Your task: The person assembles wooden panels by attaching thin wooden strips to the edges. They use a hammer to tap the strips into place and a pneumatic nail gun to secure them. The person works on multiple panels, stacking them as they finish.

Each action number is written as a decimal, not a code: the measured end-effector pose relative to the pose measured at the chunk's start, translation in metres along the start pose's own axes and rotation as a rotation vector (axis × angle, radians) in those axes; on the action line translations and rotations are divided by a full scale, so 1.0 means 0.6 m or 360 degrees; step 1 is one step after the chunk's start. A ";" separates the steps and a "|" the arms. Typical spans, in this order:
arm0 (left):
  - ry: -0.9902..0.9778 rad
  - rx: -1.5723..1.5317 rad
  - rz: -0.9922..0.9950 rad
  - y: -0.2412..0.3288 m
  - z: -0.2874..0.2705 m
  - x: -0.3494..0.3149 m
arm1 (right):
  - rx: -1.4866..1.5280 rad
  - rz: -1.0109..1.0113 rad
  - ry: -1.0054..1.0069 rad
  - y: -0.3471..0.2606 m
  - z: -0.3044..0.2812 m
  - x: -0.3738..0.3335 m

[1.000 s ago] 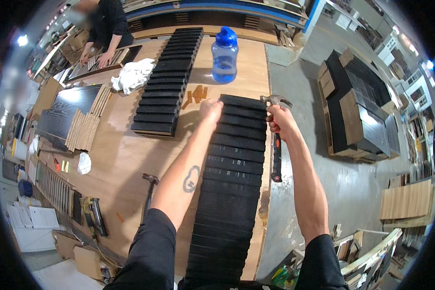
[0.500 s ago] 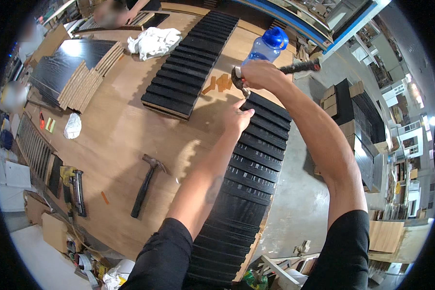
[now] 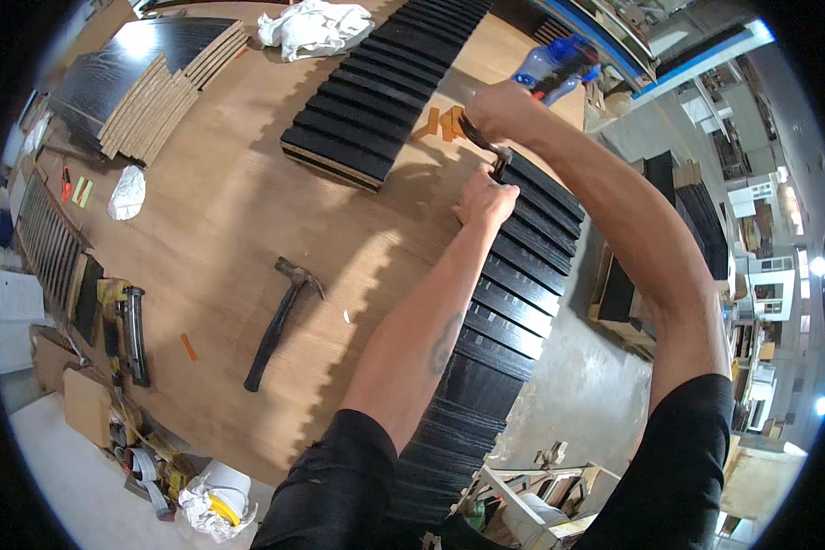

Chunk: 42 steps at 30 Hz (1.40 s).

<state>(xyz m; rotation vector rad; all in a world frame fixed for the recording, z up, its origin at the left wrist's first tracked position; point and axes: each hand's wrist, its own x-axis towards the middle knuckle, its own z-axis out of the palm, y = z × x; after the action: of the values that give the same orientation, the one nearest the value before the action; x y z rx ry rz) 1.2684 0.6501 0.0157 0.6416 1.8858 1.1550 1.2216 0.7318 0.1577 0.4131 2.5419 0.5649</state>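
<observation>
My right hand (image 3: 509, 112) is closed round a claw hammer (image 3: 498, 158), its head low over the far end of a row of black slatted boards (image 3: 504, 307). The hammer's handle points off to the far right. Just below the head, my left hand (image 3: 488, 198) rests at the left edge of those boards, fingers curled in; whatever they pinch is hidden. Small orange-brown strips (image 3: 451, 123) lie beyond the hammer head. A second row of black slatted boards (image 3: 367, 115) stands to the left. Another claw hammer (image 3: 280, 321) lies on the wooden table (image 3: 220, 247).
Black panels (image 3: 124, 87) are stacked at the far left, near white cloths (image 3: 313, 29). A yellow-and-black nail gun (image 3: 130, 330) lies at the left edge. A blue water bottle (image 3: 545, 62) stands beyond my right hand. Concrete floor (image 3: 564, 403) runs along the right side.
The view has shifted, so the table's things sit higher in the picture. My left index finger, stretched out before, is now curled. The right hand's hammer has tilted, its handle swinging up.
</observation>
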 end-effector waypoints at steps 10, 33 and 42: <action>-0.0006 -0.0018 0.0119 -0.002 -0.005 0.000 | 0.0113 0.0161 -0.0142 0.006 -0.029 -0.053; -0.0470 -0.0047 -0.0047 0.024 -0.042 -0.006 | 0.4138 0.1551 0.0803 -0.037 0.316 -0.380; -0.0060 0.1042 0.1354 0.081 0.065 -0.090 | 0.4126 0.1660 0.0915 -0.017 0.327 -0.394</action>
<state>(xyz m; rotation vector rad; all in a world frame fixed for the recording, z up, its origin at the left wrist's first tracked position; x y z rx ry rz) 1.3307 0.6500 0.0695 1.9437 1.9973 0.9493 1.5198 0.6927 0.0939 -1.3985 -0.8135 1.7743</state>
